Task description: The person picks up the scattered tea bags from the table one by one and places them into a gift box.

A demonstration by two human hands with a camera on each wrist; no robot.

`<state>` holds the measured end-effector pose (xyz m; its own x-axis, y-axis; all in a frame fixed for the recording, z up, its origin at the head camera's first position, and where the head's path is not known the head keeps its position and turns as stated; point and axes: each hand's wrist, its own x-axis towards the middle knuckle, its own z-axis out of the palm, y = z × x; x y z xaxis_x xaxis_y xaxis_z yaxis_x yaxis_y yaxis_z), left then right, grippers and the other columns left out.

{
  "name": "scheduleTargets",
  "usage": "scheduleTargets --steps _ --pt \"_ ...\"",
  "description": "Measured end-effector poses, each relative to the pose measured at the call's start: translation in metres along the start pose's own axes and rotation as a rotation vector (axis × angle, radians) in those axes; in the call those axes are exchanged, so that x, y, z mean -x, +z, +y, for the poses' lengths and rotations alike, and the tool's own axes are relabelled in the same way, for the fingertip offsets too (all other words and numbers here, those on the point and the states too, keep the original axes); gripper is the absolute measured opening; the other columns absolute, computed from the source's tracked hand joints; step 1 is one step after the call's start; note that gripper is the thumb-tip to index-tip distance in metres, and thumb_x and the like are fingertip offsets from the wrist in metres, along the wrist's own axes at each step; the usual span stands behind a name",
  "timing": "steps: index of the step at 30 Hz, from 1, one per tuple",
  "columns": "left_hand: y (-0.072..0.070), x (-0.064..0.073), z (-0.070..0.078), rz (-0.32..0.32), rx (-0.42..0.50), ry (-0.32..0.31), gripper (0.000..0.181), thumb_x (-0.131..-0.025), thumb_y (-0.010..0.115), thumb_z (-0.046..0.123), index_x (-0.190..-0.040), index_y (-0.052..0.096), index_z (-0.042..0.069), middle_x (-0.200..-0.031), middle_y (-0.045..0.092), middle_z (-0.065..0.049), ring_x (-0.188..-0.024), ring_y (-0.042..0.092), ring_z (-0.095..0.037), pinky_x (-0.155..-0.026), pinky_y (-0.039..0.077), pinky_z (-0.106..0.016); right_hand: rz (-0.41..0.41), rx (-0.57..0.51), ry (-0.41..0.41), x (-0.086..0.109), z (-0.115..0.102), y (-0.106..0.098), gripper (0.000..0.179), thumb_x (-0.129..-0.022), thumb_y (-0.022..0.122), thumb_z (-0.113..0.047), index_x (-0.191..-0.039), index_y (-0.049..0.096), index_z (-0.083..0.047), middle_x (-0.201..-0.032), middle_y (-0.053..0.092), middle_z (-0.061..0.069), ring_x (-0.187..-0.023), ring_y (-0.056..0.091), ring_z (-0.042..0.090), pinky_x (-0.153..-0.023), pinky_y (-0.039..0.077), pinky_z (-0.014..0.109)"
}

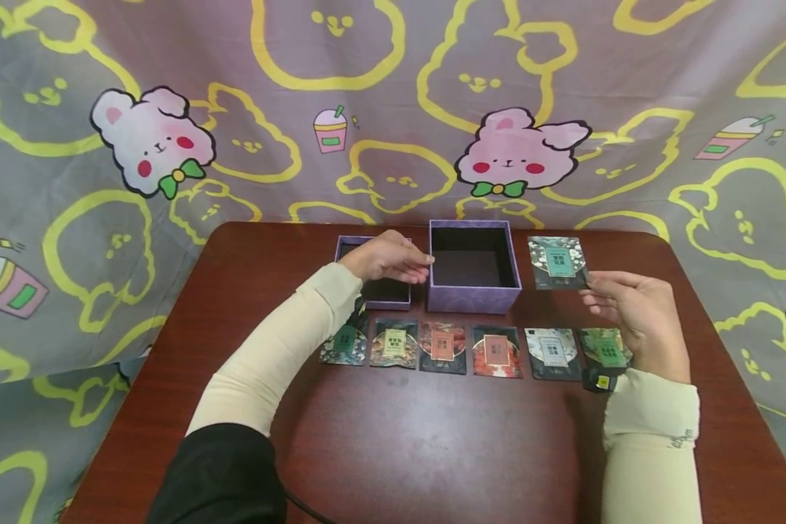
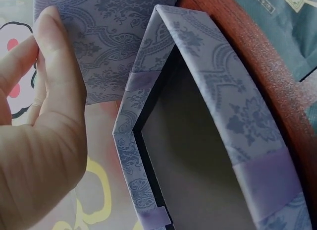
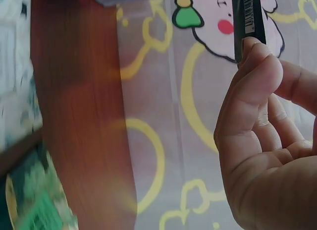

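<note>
My right hand pinches the lower right corner of a floral tea sachet with a teal label, holding it up right of a deep purple box. The right wrist view shows the sachet nearly edge-on, barcode visible, above the thumb and fingertips. My left hand reaches over a shallow purple box lid, its fingertips right at the deep box's left rim. In the left wrist view, the fairly straight fingers lie against the patterned outer wall of the deep box.
A row of several tea sachets lies before the boxes. The left sleeve overlaps the leftmost sachet; the right wrist is close to the rightmost one. A patterned cloth hangs behind the brown table.
</note>
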<state>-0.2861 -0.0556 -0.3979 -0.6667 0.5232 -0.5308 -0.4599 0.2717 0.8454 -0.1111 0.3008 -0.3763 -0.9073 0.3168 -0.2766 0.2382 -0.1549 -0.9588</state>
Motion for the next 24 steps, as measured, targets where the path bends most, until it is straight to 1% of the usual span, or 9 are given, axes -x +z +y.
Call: scheduleTargets --steps 3,6,9,10,12,15,18,21,24 --pt "0.001 0.002 -0.002 0.000 -0.004 0.002 0.023 -0.093 0.075 0.010 -0.106 0.071 -0.009 -0.087 0.073 -0.020 -0.070 0.072 -0.022 -0.092 0.057 -0.046 -0.022 0.026 -0.012 -0.005 -0.001 0.013 0.017 -0.094 0.069 -0.003 -0.085 0.079 -0.013 -0.077 0.073 0.004 -0.064 0.071 0.015 -0.056 0.062 0.025" --pt "0.001 0.003 -0.004 0.006 0.001 0.006 0.018 -0.093 0.075 0.009 -0.102 0.072 -0.007 -0.087 0.073 -0.020 -0.071 0.072 -0.023 -0.099 0.050 -0.050 -0.053 0.039 -0.021 -0.011 -0.001 0.030 0.015 -0.095 0.067 -0.001 -0.088 0.077 -0.010 -0.075 0.073 0.005 -0.063 0.071 0.013 -0.055 0.061 0.024" --pt "0.002 0.004 -0.003 0.001 -0.002 0.008 0.016 -0.093 0.074 0.010 -0.099 0.072 -0.006 -0.086 0.073 -0.019 -0.070 0.072 -0.022 -0.097 0.052 -0.049 -0.067 0.087 -0.021 -0.015 -0.001 0.049 0.008 -0.095 0.067 -0.001 -0.098 0.074 -0.003 -0.075 0.073 0.004 -0.062 0.069 0.013 -0.056 0.061 0.024" --pt "0.003 0.004 -0.003 -0.002 -0.005 0.009 0.016 -0.093 0.074 0.010 -0.099 0.072 -0.006 -0.086 0.073 -0.019 -0.069 0.072 -0.022 -0.096 0.053 -0.048 -0.077 0.103 -0.024 -0.017 -0.002 0.056 0.009 -0.096 0.066 -0.001 -0.103 0.072 0.000 -0.075 0.073 0.004 -0.062 0.069 0.012 -0.057 0.061 0.023" --pt "0.004 0.003 -0.002 -0.009 -0.012 0.010 0.017 -0.094 0.074 0.010 -0.099 0.072 -0.006 -0.086 0.073 -0.019 -0.068 0.072 -0.021 -0.093 0.056 -0.046 -0.087 0.140 -0.028 -0.018 -0.002 0.067 0.018 -0.096 0.066 -0.003 -0.112 0.068 0.006 -0.075 0.073 0.003 -0.063 0.069 0.011 -0.057 0.061 0.023" --pt "0.006 0.000 0.000 -0.011 -0.030 0.012 0.020 -0.093 0.075 0.011 -0.102 0.072 -0.006 -0.087 0.073 -0.019 -0.069 0.072 -0.020 -0.092 0.057 -0.045 -0.082 0.162 -0.036 -0.018 -0.003 0.079 0.028 -0.097 0.065 -0.003 -0.120 0.062 0.012 -0.074 0.072 0.003 -0.063 0.069 0.010 -0.056 0.060 0.021" --pt "0.007 -0.002 0.001 -0.001 -0.046 0.009 0.021 -0.093 0.075 0.012 -0.104 0.072 -0.007 -0.089 0.074 -0.019 -0.070 0.072 -0.021 -0.096 0.055 -0.048 -0.068 0.205 -0.052 -0.018 -0.002 0.087 0.031 -0.097 0.065 -0.005 -0.122 0.062 0.013 -0.073 0.072 0.000 -0.064 0.069 0.008 -0.054 0.059 0.020" --pt "0.006 -0.001 0.001 0.008 -0.047 0.002 0.022 -0.093 0.075 0.011 -0.105 0.072 -0.007 -0.089 0.074 -0.020 -0.070 0.072 -0.021 -0.101 0.050 -0.051 -0.058 0.280 -0.070 -0.017 -0.001 0.098 0.031 -0.098 0.066 -0.009 -0.122 0.065 0.011 -0.074 0.072 -0.003 -0.065 0.069 0.006 -0.055 0.059 0.020" --pt "0.004 0.000 0.001 0.014 -0.040 0.003 0.023 -0.093 0.075 0.010 -0.106 0.072 -0.008 -0.089 0.073 -0.020 -0.070 0.072 -0.021 -0.101 0.050 -0.051 -0.050 0.315 -0.087 -0.015 -0.002 0.110 0.029 -0.098 0.066 -0.009 -0.120 0.068 0.009 -0.077 0.072 -0.002 -0.067 0.070 0.007 -0.057 0.059 0.021"
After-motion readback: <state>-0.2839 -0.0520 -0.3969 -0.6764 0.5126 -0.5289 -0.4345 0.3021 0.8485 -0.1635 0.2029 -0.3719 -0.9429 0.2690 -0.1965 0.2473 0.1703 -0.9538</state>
